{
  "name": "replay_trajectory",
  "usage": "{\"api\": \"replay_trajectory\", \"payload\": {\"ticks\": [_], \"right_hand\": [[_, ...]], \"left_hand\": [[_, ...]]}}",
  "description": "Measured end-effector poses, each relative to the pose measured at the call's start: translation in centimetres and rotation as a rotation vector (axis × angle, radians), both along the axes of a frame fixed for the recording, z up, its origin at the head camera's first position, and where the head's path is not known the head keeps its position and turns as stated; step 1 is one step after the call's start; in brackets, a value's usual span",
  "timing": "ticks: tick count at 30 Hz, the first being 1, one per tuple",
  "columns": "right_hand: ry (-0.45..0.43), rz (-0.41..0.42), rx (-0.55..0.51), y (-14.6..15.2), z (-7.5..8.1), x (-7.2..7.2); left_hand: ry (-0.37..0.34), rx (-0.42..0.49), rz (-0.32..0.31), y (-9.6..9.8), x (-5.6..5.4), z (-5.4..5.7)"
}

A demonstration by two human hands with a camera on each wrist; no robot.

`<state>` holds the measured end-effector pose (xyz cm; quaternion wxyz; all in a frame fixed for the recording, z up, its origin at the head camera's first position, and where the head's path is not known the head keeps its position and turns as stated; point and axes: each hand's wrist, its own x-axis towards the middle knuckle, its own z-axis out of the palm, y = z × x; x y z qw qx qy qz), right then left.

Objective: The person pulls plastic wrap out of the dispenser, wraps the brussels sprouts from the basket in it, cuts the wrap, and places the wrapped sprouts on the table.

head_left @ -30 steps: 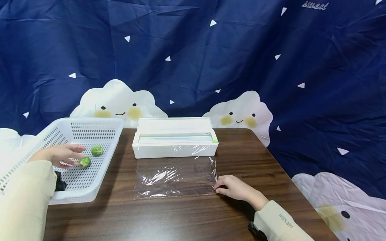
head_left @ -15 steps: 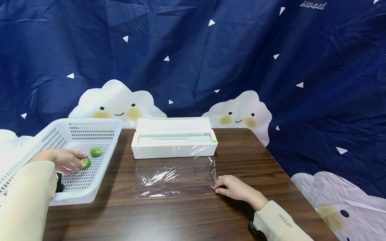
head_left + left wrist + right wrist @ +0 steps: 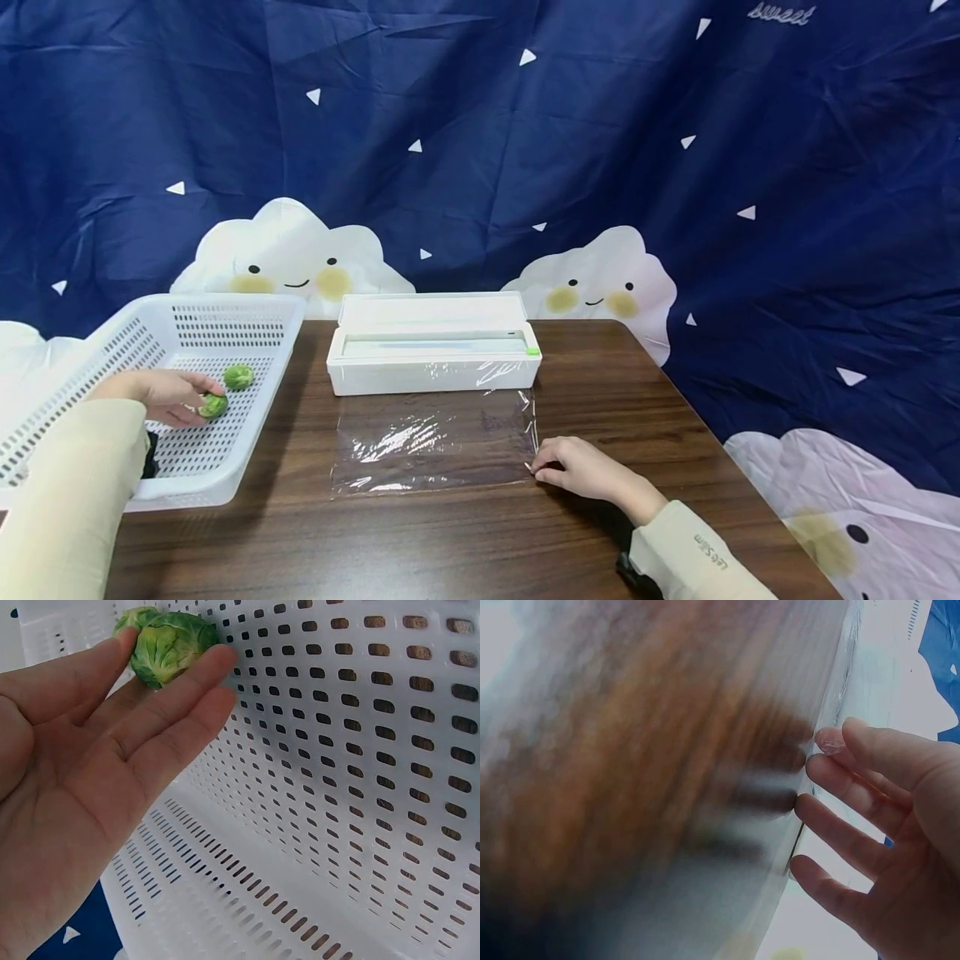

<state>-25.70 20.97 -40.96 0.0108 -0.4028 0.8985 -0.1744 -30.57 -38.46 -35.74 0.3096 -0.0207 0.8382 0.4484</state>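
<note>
Inside the white perforated basket, my left hand has its thumb and fingers around the nearer Brussels sprout. In the left wrist view that green Brussels sprout sits between the thumb and fingertips. A second Brussels sprout lies on the basket floor just beyond it. My right hand pinches the near right corner of a clear sheet of plastic wrap between thumb and forefinger. The sheet lies over the table, drawn from the white wrap dispenser box; a bit of film shows at the fingertips in the right wrist view.
The dispenser's lid stands raised at the back, with a green slider at its right end. All stands on a dark wooden table. A blue curtain with clouds hangs behind it.
My left hand has moved slightly right and down onto the nearer Brussels sprout, and its fingers have closed around it. The right hand keeps its place at the wrap's corner.
</note>
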Motion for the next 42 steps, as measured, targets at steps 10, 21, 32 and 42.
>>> {"api": "replay_trajectory", "payload": {"ticks": [10, 21, 32, 42], "right_hand": [[-0.005, 0.001, 0.004, 0.0, -0.1, 0.1], [-0.003, -0.001, 0.002, 0.1, -0.2, 0.0], [-0.011, 0.001, 0.013, 0.1, -0.1, -0.2], [-0.021, 0.007, 0.001, 0.1, 0.0, -0.2]], "left_hand": [[0.093, 0.045, -0.025, -0.2, -0.2, 0.0], [0.272, 0.049, -0.02, 0.9, -0.4, 1.3], [0.484, 0.082, 0.125, 2.4, -0.7, 4.0], [0.595, 0.12, 0.126, 5.6, -0.4, 6.9]]}}
